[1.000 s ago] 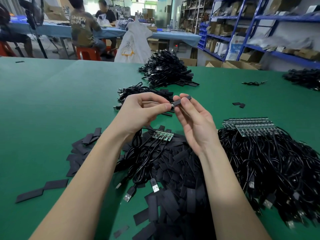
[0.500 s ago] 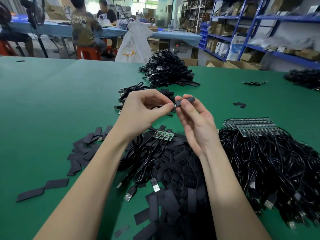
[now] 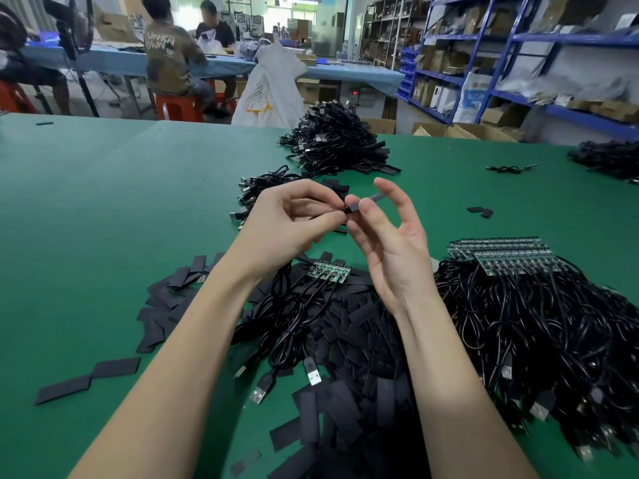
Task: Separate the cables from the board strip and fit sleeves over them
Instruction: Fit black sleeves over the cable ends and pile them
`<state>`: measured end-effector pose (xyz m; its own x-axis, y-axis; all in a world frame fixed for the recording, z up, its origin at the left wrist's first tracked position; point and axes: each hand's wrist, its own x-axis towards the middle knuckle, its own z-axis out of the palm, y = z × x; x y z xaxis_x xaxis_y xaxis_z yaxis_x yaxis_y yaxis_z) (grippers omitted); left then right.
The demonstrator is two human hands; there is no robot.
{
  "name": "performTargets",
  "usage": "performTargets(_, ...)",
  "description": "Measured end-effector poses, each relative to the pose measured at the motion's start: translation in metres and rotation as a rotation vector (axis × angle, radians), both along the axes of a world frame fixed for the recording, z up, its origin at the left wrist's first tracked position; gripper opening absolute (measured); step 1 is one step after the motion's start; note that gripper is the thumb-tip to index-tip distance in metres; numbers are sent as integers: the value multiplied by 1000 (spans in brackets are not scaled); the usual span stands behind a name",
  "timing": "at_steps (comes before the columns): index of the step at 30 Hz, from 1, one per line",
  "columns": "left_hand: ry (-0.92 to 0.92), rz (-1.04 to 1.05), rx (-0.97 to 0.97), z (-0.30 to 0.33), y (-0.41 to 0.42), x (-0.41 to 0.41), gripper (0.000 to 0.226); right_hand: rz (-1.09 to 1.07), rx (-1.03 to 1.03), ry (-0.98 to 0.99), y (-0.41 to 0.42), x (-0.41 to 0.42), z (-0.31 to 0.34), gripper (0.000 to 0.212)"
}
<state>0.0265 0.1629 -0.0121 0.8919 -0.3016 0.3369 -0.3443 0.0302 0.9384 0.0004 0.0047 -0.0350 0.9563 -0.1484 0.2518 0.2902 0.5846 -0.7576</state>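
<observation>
Your left hand (image 3: 294,219) is raised above the green table (image 3: 103,219), fingers curled in, pinching a thin black cable (image 3: 323,211) between thumb and fingertips. Your right hand (image 3: 390,250) meets it just beside — thumb and forefinger pinch a short black sleeve (image 3: 366,202) at the cable's end, while your other three fingers are spread loose and hold nothing. Whether the sleeve is already over the cable tip or only touching it, you cannot tell from here; your fingertips cover the joint.

Below your wrists lies a small green board strip (image 3: 328,271) with several black cables still attached, their USB plugs (image 3: 259,394) fanned out toward you. It rests on a heap of loose flat sleeves (image 3: 363,375) that spreads leftward across the table, with a joined pair of flat sleeve pieces (image 3: 90,378) lying apart near your left forearm.

To your right sits a large tangle of cables (image 3: 553,340) topped by a stack of uncut board strips (image 3: 501,254). Beyond your hands, a small bundle of cables (image 3: 262,188) lies near, and a taller pile of sleeved cables (image 3: 335,140) stands farther back — two stray sleeve bits (image 3: 480,211) lie off to the right
</observation>
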Motion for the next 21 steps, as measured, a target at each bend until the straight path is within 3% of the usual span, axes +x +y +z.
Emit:
performTargets(17,-15,48,11,-3,1,3,9,-76,24,20,10,0,-1,28)
performTargets(21,-72,110,83,2,5,2,6,-49,11,23,8,0,-2,47)
